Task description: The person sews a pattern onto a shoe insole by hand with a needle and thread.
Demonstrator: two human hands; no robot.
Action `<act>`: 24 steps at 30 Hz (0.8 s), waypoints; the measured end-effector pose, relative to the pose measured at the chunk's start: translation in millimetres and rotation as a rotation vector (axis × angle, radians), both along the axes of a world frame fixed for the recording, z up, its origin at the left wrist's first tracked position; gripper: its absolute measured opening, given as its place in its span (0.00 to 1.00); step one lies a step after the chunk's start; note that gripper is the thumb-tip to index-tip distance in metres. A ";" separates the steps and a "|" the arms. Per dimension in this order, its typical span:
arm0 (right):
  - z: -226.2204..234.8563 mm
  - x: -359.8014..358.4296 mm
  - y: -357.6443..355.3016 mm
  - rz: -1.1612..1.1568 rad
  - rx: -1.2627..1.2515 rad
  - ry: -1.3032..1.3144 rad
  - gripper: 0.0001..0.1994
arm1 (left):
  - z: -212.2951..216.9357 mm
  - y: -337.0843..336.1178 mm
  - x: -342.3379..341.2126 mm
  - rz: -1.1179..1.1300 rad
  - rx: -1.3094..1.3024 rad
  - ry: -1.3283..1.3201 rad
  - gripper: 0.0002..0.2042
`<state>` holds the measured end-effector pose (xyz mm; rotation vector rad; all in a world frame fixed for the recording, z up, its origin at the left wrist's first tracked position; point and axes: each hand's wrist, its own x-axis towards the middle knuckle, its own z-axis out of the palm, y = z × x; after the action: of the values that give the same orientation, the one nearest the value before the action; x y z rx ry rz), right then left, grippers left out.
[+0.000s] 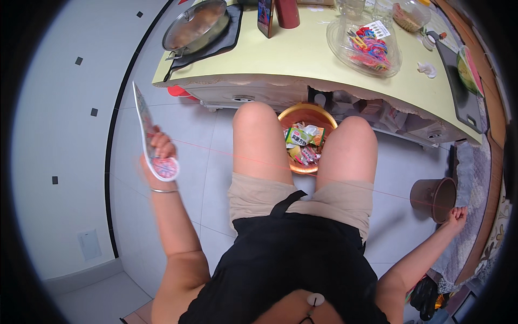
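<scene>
My left hand (163,144) is raised at the left, its fingers closed round a thin, flat, white-edged piece (166,168) with a coloured print and a rounded lower end. That piece stands nearly edge-on, so its full shape does not show. Across my lap runs a taut, thin red thread (248,158), from beside my left hand to the far right. There my right hand (457,215) pinches the thread, arm stretched out. Between my knees an orange-gold basin (305,111) holds several colourful wrappers (302,141).
Ahead stands a pale yellow table (264,62) with a lidded pan (197,28), a propped phone (265,17) and a clear plastic container (341,49) of coloured threads (372,49). A dark cutting board (465,100) lies at its right end. Near my right hand is a brown bin (426,194).
</scene>
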<state>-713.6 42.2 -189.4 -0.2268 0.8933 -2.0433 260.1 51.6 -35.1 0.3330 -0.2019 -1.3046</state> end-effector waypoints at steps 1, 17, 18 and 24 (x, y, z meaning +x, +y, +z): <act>2.5 1.5 2.0 0.001 -0.036 0.057 0.02 | -6.3 -3.0 -28.7 -0.076 0.002 0.083 0.19; 173.2 575.3 -35.8 0.505 -0.551 1.336 0.06 | -73.7 -15.9 -244.0 -0.925 -0.285 0.770 0.23; 173.1 578.1 -34.4 0.496 -0.551 1.358 0.06 | -79.4 -15.2 -244.4 -0.943 -0.267 0.805 0.23; 180.6 581.0 -30.4 0.503 -0.562 1.391 0.08 | -83.7 -6.2 -227.0 -0.841 0.053 0.547 0.24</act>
<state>-132.7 11.8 -8.8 -2.0982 0.8096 -1.3988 33.1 45.4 -118.8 -0.1019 0.1851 -2.1789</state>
